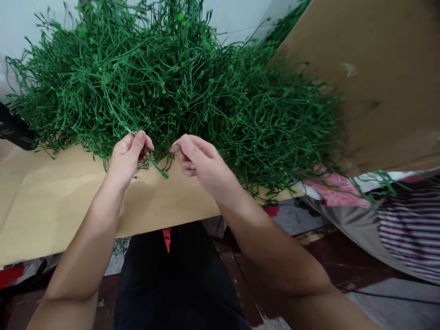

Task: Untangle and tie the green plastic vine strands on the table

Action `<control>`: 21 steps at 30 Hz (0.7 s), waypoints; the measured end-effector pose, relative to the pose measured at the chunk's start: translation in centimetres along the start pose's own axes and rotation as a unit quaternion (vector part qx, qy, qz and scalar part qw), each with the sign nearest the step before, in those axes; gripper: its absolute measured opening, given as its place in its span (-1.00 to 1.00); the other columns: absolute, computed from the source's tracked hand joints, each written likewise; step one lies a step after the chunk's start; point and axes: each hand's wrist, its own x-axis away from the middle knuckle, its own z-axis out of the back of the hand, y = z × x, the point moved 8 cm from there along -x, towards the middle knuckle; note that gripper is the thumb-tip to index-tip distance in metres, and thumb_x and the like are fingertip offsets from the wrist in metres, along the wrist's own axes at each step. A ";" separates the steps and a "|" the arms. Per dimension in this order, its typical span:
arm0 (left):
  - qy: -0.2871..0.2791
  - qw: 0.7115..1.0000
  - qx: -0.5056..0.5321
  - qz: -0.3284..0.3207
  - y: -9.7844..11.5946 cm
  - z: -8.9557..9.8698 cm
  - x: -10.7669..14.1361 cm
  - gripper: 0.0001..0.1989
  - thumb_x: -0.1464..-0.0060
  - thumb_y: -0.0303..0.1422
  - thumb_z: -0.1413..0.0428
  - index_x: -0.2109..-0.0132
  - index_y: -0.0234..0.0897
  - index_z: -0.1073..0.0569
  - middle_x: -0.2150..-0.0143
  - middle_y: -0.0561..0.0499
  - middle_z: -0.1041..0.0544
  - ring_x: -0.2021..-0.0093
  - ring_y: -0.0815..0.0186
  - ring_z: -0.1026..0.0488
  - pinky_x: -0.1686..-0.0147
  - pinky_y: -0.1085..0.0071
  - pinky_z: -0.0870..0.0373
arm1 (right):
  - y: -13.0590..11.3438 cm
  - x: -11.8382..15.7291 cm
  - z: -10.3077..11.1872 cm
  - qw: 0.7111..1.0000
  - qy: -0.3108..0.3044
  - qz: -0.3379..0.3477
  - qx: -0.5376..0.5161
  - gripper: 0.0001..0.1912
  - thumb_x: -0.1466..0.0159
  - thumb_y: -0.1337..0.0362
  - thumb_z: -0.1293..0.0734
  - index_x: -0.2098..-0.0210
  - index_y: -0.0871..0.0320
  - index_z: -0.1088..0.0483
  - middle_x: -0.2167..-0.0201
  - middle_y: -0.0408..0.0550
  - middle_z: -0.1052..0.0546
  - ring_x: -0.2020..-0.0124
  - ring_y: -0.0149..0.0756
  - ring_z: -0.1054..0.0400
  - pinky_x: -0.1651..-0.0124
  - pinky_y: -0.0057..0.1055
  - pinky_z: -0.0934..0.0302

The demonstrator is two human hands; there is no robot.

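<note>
A large heap of thin green stems with small bud-like tips (147, 82), like artificial greenery, spreads across the cardboard surface. In front of it, my left hand (129, 156) is closed, thumb pressed on the fingers, around a green stem (160, 170) whose budded end sticks out to the lower right. A thin pale end shows above that thumb. To the right and a little apart, my right hand (202, 160) is pinched closed, with a thin bit of green showing at its fingertips. Most of what it holds is hidden by the fingers.
The cardboard sheet (62, 197) ends just above my lap. A tall cardboard panel (388, 82) rises on the right; a black object (15, 128) stands at the left edge. Pink cloth (343, 189) and striped fabric (410, 233) lie at the lower right.
</note>
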 end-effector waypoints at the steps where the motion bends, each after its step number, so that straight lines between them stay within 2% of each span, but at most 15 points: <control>1: -0.013 1.000 -0.009 -0.004 0.0 -0.4 0.1 -0.65 -0.04 -0.11 -0.10 0.52 -0.30 -0.39 0.61 0.11 -0.31 0.59 0.52 -0.22 0.59 0.56 -0.15 | 0.4 -0.5 0.2 1.000 0.010 -0.007 0.009 -0.55 -0.14 -0.14 -0.25 0.39 0.16 -0.22 0.60 -0.28 -0.10 0.62 -0.58 0.09 0.59 -0.51 0.14; 2: -0.025 1.000 -0.014 -0.006 0.0 -0.8 0.1 -0.65 -0.04 -0.12 -0.11 0.51 -0.31 -0.40 0.61 0.11 -0.31 0.59 0.52 -0.22 0.59 0.56 -0.15 | 0.8 -0.8 0.0 1.000 0.005 -0.014 0.020 -0.51 -0.09 -0.17 -0.28 0.36 0.17 -0.22 0.59 -0.28 -0.12 0.61 -0.58 0.06 0.58 -0.52 0.12; 4: -0.042 0.999 -0.017 -0.003 -0.1 -1.1 0.2 -0.66 -0.04 -0.14 -0.11 0.51 -0.33 -0.42 0.62 0.11 -0.29 0.59 0.52 -0.21 0.59 0.56 -0.14 | 1.6 -1.0 -1.5 0.998 -0.043 -0.027 0.041 -0.48 -0.04 -0.17 -0.32 0.38 0.18 -0.20 0.60 -0.28 -0.12 0.60 -0.58 0.02 0.58 -0.53 0.12; 7: -0.039 0.999 -0.001 0.011 -0.3 -0.9 0.2 -0.69 -0.03 -0.17 -0.13 0.50 -0.33 -0.44 0.61 0.11 -0.30 0.58 0.52 -0.22 0.59 0.57 -0.16 | 1.8 -0.7 -3.9 0.992 -0.113 0.009 0.056 -0.56 -0.13 -0.07 -0.29 0.52 0.18 -0.14 0.63 -0.28 -0.08 0.60 -0.57 0.05 0.54 -0.52 0.10; 9: -0.028 0.999 0.023 0.028 -0.5 -0.8 0.3 -0.69 -0.03 -0.17 -0.13 0.49 -0.32 -0.43 0.60 0.11 -0.31 0.59 0.52 -0.22 0.60 0.57 -0.17 | 1.4 -0.4 -4.7 0.989 -0.119 0.064 0.066 -0.67 -0.24 0.11 -0.21 0.53 0.18 -0.15 0.62 -0.26 -0.10 0.57 -0.55 0.02 0.48 -0.51 0.04; 12: -0.023 0.994 0.079 0.073 -1.0 -0.9 0.6 -0.68 -0.02 -0.15 -0.12 0.51 -0.31 -0.38 0.57 0.11 -0.31 0.61 0.52 -0.22 0.65 0.58 -0.16 | 0.4 0.1 -5.2 0.976 -0.116 0.147 0.111 -0.74 -0.28 0.29 -0.11 0.54 0.18 -0.13 0.58 -0.19 -0.15 0.49 -0.49 -0.06 0.38 -0.48 -0.02; 15: -0.020 0.983 0.133 0.127 -1.7 -1.2 1.2 -0.64 0.01 -0.13 -0.15 0.55 -0.32 -0.32 0.59 0.13 -0.26 0.63 0.54 -0.18 0.72 0.61 -0.08 | -0.6 0.6 -5.4 0.952 -0.124 0.221 0.171 -0.71 -0.28 0.32 -0.09 0.57 0.15 -0.02 0.55 -0.15 -0.16 0.46 -0.45 -0.07 0.35 -0.46 -0.03; 17: -0.026 0.973 0.166 0.160 -2.0 -1.6 1.5 -0.62 0.04 -0.12 -0.17 0.56 -0.32 -0.29 0.61 0.15 -0.23 0.66 0.55 -0.15 0.76 0.62 -0.04 | -0.9 1.0 -5.7 0.938 -0.143 0.243 0.201 -0.71 -0.29 0.31 -0.08 0.57 0.15 -0.01 0.54 -0.13 -0.19 0.45 -0.44 -0.08 0.35 -0.45 -0.03; 21: -0.046 0.954 0.234 0.183 -2.0 -2.0 1.4 -0.62 -0.05 -0.16 -0.11 0.57 -0.33 -0.27 0.64 0.15 -0.23 0.66 0.55 -0.20 0.69 0.64 -0.18 | -1.5 1.6 -5.9 0.929 -0.165 0.263 0.202 -0.71 -0.30 0.31 -0.09 0.56 0.15 -0.04 0.56 -0.15 -0.19 0.47 -0.45 -0.07 0.37 -0.45 -0.02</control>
